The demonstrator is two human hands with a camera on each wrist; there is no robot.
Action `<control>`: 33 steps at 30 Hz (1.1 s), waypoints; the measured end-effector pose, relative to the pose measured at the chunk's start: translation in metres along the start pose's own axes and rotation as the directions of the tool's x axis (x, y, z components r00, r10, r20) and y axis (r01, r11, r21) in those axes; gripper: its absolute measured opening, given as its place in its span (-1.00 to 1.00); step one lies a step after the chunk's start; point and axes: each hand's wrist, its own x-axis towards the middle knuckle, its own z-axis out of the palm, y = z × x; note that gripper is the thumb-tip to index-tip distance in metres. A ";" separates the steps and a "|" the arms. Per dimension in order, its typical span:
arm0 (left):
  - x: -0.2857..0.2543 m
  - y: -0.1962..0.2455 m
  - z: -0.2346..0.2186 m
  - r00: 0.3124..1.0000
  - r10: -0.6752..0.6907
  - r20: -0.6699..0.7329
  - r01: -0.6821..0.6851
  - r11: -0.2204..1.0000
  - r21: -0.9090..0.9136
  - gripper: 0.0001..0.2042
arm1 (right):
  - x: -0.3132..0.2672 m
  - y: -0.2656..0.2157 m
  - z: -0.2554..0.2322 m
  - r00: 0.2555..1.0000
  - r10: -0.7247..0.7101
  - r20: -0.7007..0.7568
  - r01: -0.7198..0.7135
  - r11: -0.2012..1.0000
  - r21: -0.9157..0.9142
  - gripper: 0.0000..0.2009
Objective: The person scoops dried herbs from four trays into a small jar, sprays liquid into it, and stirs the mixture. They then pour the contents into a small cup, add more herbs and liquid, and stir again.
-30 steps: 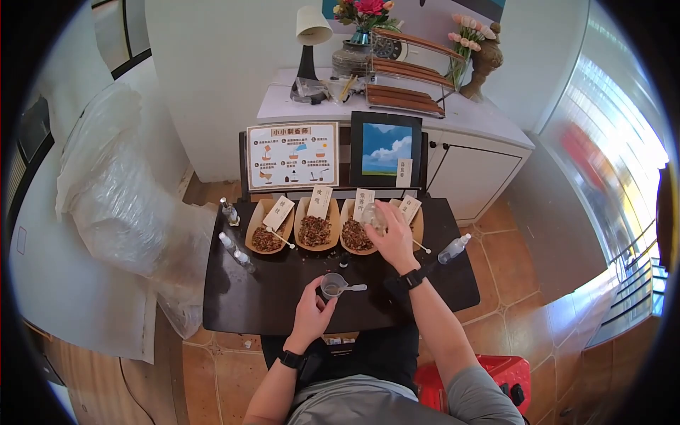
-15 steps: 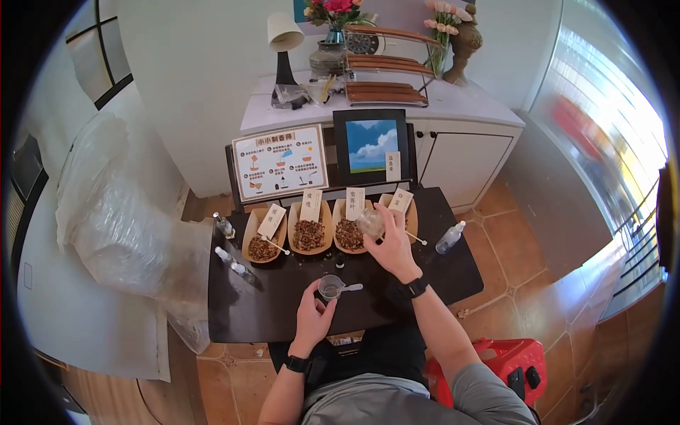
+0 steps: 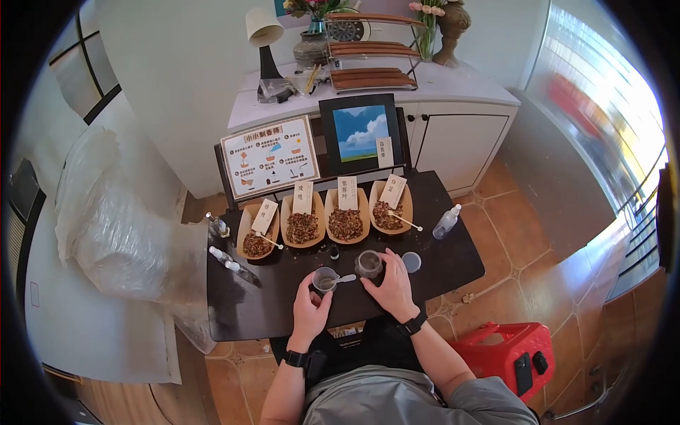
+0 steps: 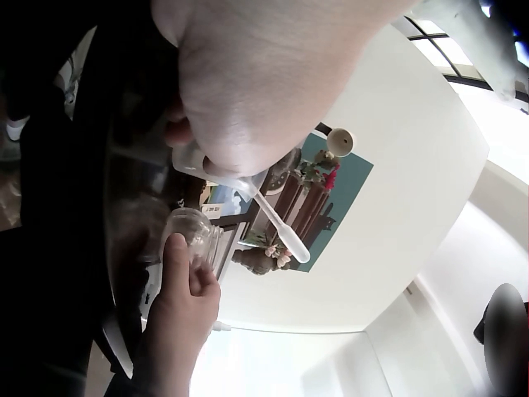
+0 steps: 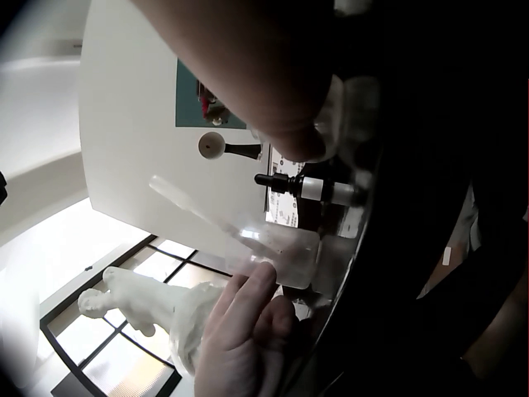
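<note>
My left hand (image 3: 310,315) holds a small clear plastic cup (image 3: 323,280) near the front of the dark table. A white plastic stick (image 4: 283,231), broader at its outer end, leans out over the cup's rim. To the right, my right hand (image 3: 394,292) grips a clear glass jar (image 3: 367,263), thumb on the near side and fingers round the far right side. The jar stands upright, its round mouth facing up, low over the table. Beyond my right fingers lies a pale round disc (image 3: 411,262). A small dropper bottle (image 5: 312,188) with a black top stands between cup and trays.
Several paper trays (image 3: 302,241) of dried brown bits with label cards line the table's back. Small spray bottles (image 3: 241,272) stand at the left, another spray bottle (image 3: 446,222) at the right. Behind are an instruction sheet (image 3: 270,157) and a framed picture (image 3: 358,132).
My right hand has brought the jar down from over the right-hand trays to the table beside the cup. The left hand still holds the cup. The head view has shifted slightly.
</note>
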 end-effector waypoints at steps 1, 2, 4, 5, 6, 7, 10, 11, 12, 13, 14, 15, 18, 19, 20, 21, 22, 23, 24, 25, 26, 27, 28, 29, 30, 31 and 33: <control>0.000 -0.001 0.000 1.000 0.003 -0.004 -0.002 1.000 0.005 -0.43 | 0.001 0.000 0.001 1.000 0.000 -0.007 0.000 1.000 -0.005 -0.27; 0.000 -0.001 0.001 1.000 0.004 -0.008 -0.004 1.000 0.009 -0.42 | 0.001 0.000 0.002 1.000 0.009 -0.011 -0.009 1.000 -0.003 -0.27; 0.000 -0.003 0.000 1.000 -0.011 0.010 0.011 1.000 0.026 -0.40 | 0.002 -0.002 0.000 1.000 -0.023 -0.010 0.023 0.999 -0.028 -0.24; 0.000 -0.003 -0.001 0.999 -0.025 0.021 0.024 0.999 0.038 -0.38 | 0.002 -0.004 -0.002 1.000 -0.014 -0.012 0.013 1.000 -0.028 -0.24; -0.001 -0.003 -0.001 0.999 -0.026 0.029 0.024 0.999 0.043 -0.38 | 0.002 -0.007 -0.005 1.000 -0.010 -0.007 0.009 1.000 -0.027 -0.22; -0.002 0.000 -0.001 0.999 -0.024 0.026 0.023 0.998 0.056 -0.37 | 0.003 -0.010 -0.008 1.000 -0.006 -0.003 0.006 1.000 -0.026 -0.20; -0.002 0.000 0.000 1.000 -0.022 0.012 0.021 0.998 0.057 -0.33 | 0.002 -0.010 -0.009 0.998 -0.042 -0.041 0.041 0.999 -0.008 -0.24; -0.001 -0.002 0.001 1.000 -0.017 -0.003 0.017 0.999 0.040 -0.32 | 0.002 -0.009 -0.008 0.998 -0.039 -0.041 0.039 0.999 -0.004 -0.24; 0.000 -0.004 0.002 1.000 -0.017 -0.003 0.017 0.999 0.044 -0.32 | 0.001 -0.007 -0.007 0.999 -0.032 -0.030 0.032 0.999 0.006 -0.26; 0.002 -0.005 0.003 1.000 0.011 -0.018 -0.010 0.998 0.055 -0.32 | 0.002 -0.007 -0.007 0.999 -0.026 -0.020 0.026 1.000 0.015 -0.29; 0.002 -0.006 0.003 0.999 0.039 -0.032 -0.037 0.997 0.066 -0.32 | 0.001 -0.007 -0.007 0.999 -0.024 -0.021 0.024 1.000 0.019 -0.29; 0.002 -0.007 0.002 0.999 0.040 -0.032 -0.037 0.997 0.070 -0.32 | 0.002 -0.007 -0.007 0.999 -0.027 -0.030 0.028 0.999 0.038 -0.30; 0.004 -0.004 0.002 0.996 -0.089 0.000 0.089 0.996 -0.028 -0.36 | 0.002 -0.007 -0.008 0.999 -0.027 -0.040 0.029 0.998 0.049 -0.32; 0.005 -0.001 0.002 0.996 -0.089 -0.018 0.087 0.994 -0.069 -0.38 | 0.002 -0.007 -0.009 0.999 -0.028 -0.037 0.029 0.999 0.039 -0.32; 0.007 0.002 0.002 0.996 -0.088 -0.036 0.083 0.990 -0.110 -0.39 | 0.002 -0.007 -0.009 0.999 -0.026 -0.043 0.028 0.999 0.038 -0.32; 0.009 0.003 0.001 0.996 -0.083 -0.032 0.079 0.991 -0.109 -0.39 | 0.002 -0.007 -0.009 0.999 -0.028 -0.042 0.029 0.999 0.045 -0.31; 0.010 0.003 0.001 0.995 -0.099 -0.023 0.095 0.988 -0.118 -0.39 | 0.002 -0.007 -0.009 0.999 -0.029 -0.041 0.031 0.998 0.051 -0.31; 0.011 0.003 0.000 0.993 -0.116 -0.014 0.113 0.985 -0.127 -0.39 | 0.002 -0.007 -0.009 0.999 -0.027 -0.046 0.029 0.998 0.051 -0.31; 0.012 0.002 -0.001 0.994 -0.113 -0.011 0.111 0.986 -0.126 -0.39 | 0.001 -0.007 -0.009 0.999 -0.028 -0.043 0.030 0.998 0.051 -0.31; 0.013 0.001 -0.003 0.995 -0.096 -0.007 0.095 0.992 -0.087 -0.38 | 0.002 -0.007 -0.009 0.999 -0.029 -0.040 0.031 0.998 0.050 -0.31; 0.014 0.000 -0.004 0.997 -0.080 -0.002 0.080 0.996 -0.049 -0.36 | 0.002 -0.007 -0.009 0.999 -0.027 -0.042 0.029 0.998 0.048 -0.31; 0.016 -0.002 -0.007 0.997 -0.081 0.001 0.081 0.995 -0.050 -0.36 | 0.002 -0.008 -0.010 0.999 -0.025 -0.042 0.027 0.999 0.042 -0.31; 0.019 -0.004 -0.011 0.998 -0.056 0.001 0.056 0.998 0.005 -0.35 | 0.002 -0.009 -0.010 0.999 -0.024 -0.042 0.025 0.999 0.037 -0.30; 0.021 -0.005 -0.015 0.999 -0.032 0.001 0.032 0.998 0.060 -0.33 | 0.002 -0.009 -0.010 0.999 -0.022 -0.040 0.024 0.999 0.035 -0.30; 0.022 -0.007 -0.018 0.998 -0.058 -0.011 0.058 0.998 0.024 -0.32 | 0.002 -0.009 -0.010 0.999 -0.027 -0.045 0.028 0.999 0.031 -0.30; 0.023 -0.007 -0.022 0.998 -0.059 -0.012 0.060 0.998 0.022 -0.32 | 0.002 -0.009 -0.010 0.998 -0.033 -0.049 0.034 0.999 0.026 -0.31; 0.025 -0.006 -0.026 0.995 -0.096 -0.019 0.097 0.995 0.009 -0.32 | 0.002 -0.008 -0.009 0.999 -0.025 -0.040 0.026 0.999 0.035 -0.31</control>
